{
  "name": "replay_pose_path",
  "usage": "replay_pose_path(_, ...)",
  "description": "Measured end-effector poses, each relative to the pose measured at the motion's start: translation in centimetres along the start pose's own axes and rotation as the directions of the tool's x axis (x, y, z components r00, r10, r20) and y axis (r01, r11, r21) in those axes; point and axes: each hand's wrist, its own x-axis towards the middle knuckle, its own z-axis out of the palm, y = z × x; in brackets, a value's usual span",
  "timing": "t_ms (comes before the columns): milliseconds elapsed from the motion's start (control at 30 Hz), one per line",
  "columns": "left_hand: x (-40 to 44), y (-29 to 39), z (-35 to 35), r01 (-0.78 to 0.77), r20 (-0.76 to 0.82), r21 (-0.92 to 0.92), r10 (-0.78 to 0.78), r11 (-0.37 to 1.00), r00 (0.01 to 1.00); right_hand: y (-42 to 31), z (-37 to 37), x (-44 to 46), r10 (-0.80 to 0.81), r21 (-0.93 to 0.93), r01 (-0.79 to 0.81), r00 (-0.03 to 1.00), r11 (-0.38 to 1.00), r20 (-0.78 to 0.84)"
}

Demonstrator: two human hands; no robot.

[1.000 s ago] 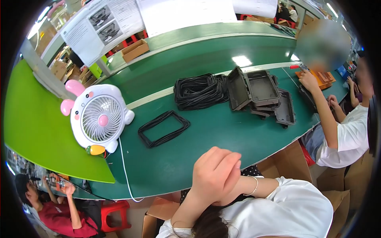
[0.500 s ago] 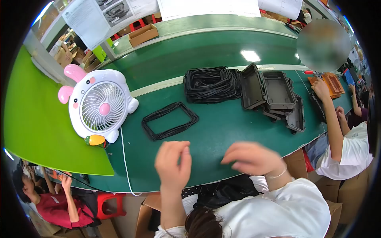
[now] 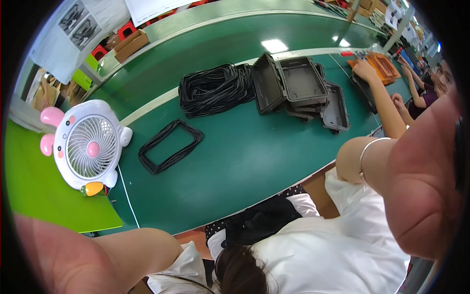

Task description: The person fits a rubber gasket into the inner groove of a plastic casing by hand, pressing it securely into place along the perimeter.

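Both of my hands are raised close to the camera, away from the table. My left hand point(image 3: 61, 259) shows at the lower left edge, palm and wrist large, its fingers out of view. At the right edge is my right hand point(image 3: 421, 186), palm side showing, with a bracelet point(image 3: 363, 159) on the wrist; its fingers are cut off or in shadow. On the green table point(image 3: 235, 157) lies a small rectangular bundle of thin black rubber rings point(image 3: 179, 154). Behind it sits a larger pile of black rings point(image 3: 215, 93). Grey-brown plastic cases point(image 3: 303, 83), one with its lid open, are stacked to the right.
A white rabbit-shaped fan point(image 3: 93, 149) stands on the left by a bright green panel point(image 3: 54, 196). A cardboard box point(image 3: 131, 45) rests on the back ledge. At the right, a co-worker's arm point(image 3: 384, 98) reaches toward orange parts point(image 3: 382, 68) on the table.
My hands have risen from above the table's front edge toward the camera, spreading to left and right. The view has turned, so the table items appear farther left. The rings and cases look unmoved.
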Motion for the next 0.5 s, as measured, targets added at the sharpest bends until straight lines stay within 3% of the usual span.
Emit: replay_pose_path(500, -0.7, 3.9, 4.3, -0.102, 0.018, 0.099, 0.101, 0.99, 0.995, 2.2, 1.1, -2.0, 0.016, 0.278, -0.004, 0.999, 0.961, -0.04)
